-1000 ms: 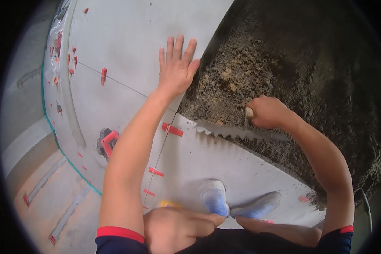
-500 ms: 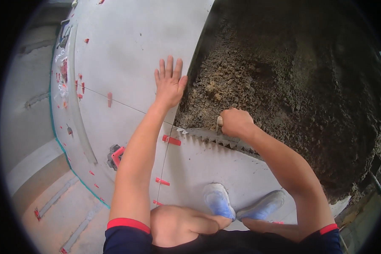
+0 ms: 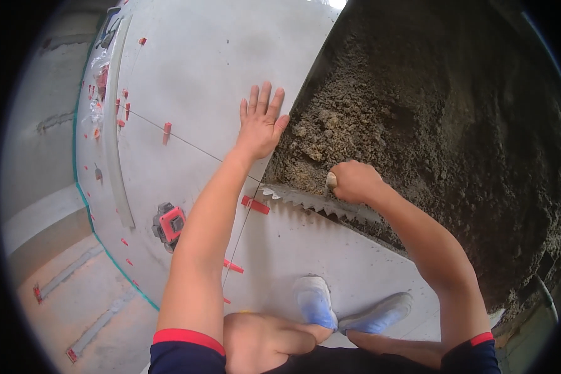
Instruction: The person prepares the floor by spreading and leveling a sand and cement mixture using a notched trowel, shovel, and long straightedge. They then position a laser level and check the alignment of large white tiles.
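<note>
Big pale floor tiles meet a rough bed of dark mortar. Left hand lies flat on the tile edge, fingers spread. Right hand is clenched around one notched trowel, teeth at the mortar's edge. Two grey shoes, one red laser level.

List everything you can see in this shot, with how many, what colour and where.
Notched metal trowel: one, grey, along the mortar's edge, in the right hand.
Coarse mortar bed: one, dark brown, right half.
Large floor tiles: several, pale grey, left and bottom.
Plastic levelling clips: many, red, along tile joints.
Red and grey boxy device: one, on a tile left of the left arm.
Long straightedge: one, pale, far left on the tiles.
Shoes: two, whitish, bottom centre.
Left hand: flat on a tile by the mortar.
Right hand: closed on the trowel.
</note>
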A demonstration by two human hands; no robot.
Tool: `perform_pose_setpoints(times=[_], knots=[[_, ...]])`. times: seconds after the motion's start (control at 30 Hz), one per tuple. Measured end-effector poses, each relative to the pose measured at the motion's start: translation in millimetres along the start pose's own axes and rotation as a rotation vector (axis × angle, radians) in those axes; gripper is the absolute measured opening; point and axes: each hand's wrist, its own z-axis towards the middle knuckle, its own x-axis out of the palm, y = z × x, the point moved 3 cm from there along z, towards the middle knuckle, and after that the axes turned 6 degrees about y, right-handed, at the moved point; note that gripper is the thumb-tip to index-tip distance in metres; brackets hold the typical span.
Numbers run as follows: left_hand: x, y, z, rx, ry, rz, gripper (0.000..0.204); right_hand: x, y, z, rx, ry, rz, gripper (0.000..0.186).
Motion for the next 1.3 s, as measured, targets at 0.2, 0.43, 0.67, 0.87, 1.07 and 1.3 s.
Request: perform_pose_setpoints(times=[0.2, 0.43, 0.67, 0.87, 1.07, 1.3], knots=[[1, 0, -1, -0.003, -0.003, 0.009, 0.056, -2, 4, 10, 0.029, -0.001, -0.044, 0.018], [-1, 0, 1, -0.031, 0.052, 0.007, 0.057, -5, -10, -4, 0.168, -0.139, 0.116, 0.018], [-3, 5, 0, -0.061, 0.085, -0.022, 0.056, -14, -29, -30, 0.060, -0.124, 0.104, 0.020], [-8, 3, 9, -0.054, 0.122, -0.097, 0.054, 13, -33, -26, 0.032, 0.156, 0.686, 0.009], [-10, 8, 10, -0.016, 0.119, -0.144, 0.052, 32, -8, -35, 0.111, 0.174, 2.023, 0.012], [-8, 13, 7, -0.018, 0.117, -0.164, 0.052, 40, 65, -4, 0.049, 0.173, 2.154, 0.014]])
